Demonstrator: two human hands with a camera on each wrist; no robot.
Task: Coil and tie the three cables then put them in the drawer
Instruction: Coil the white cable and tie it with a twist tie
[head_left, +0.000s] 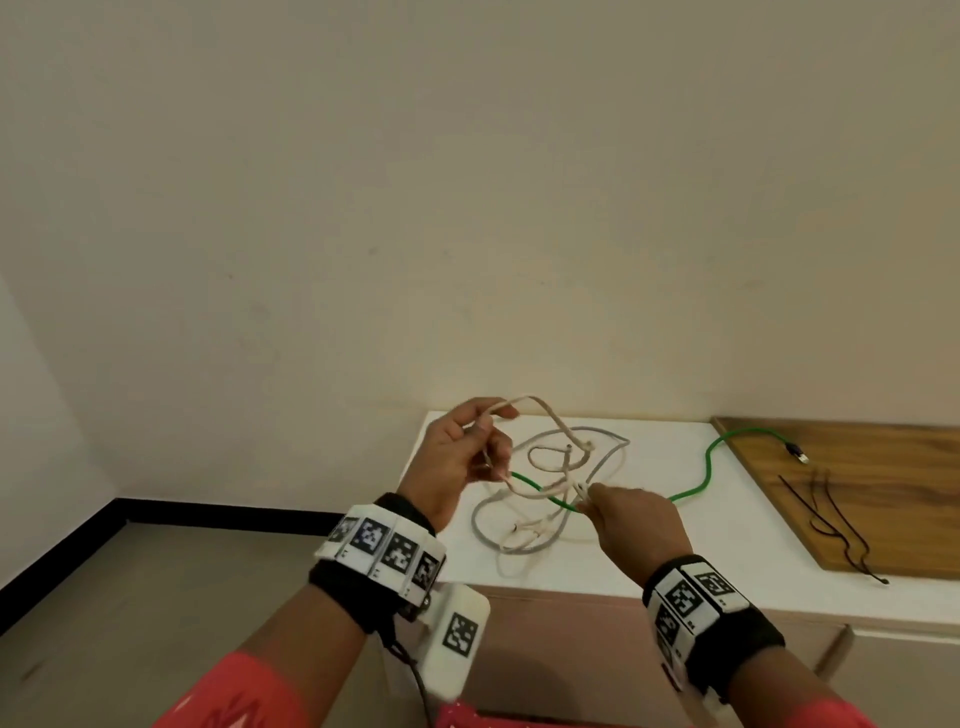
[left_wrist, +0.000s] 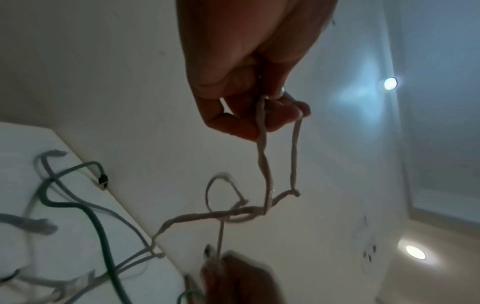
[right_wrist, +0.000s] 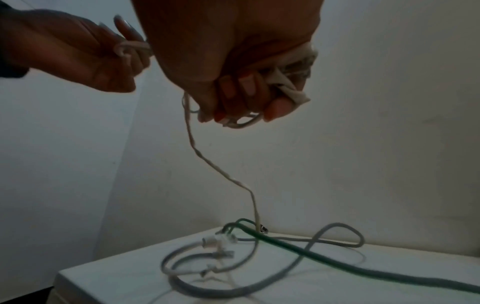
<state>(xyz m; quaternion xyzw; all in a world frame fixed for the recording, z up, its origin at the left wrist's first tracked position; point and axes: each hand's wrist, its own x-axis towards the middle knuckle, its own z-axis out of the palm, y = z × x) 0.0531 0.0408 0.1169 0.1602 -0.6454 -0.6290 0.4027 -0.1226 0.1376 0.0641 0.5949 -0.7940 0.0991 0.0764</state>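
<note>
A: Start at the left. What has the left hand (head_left: 457, 457) got?

B: It is raised above the surface's (head_left: 727, 545) left end, fingers curled, pinching a loop of the white cable (head_left: 545, 415). The left wrist view shows two strands hanging from the fingers (left_wrist: 233, 127) to a twisted, knotted stretch.

A: And the right hand (head_left: 639, 519)?

B: It is lower and closed round the same cable's other end; the right wrist view shows a bunch of it in the fist.

A: How will that cable handle?

B: Thin, light and limp, I'd judge, but kinked, so it will snag on itself. Better to hold near the ends and feed loops than to pull on the tangle.

A: The other two?

B: The grey cable (head_left: 483, 519) lies in loose loops on the surface under the hands, thicker and springier by its look. The green cable (head_left: 706, 467) crosses it and runs right onto the wooden board (head_left: 893, 493), where the black ties (head_left: 831, 514) lie.

A: Room to work?

B: The wall stands close behind the surface and the left edge is right beside the tangle, so loops could slip off there. The drawer front (head_left: 571, 649) sits below, shut.
</note>
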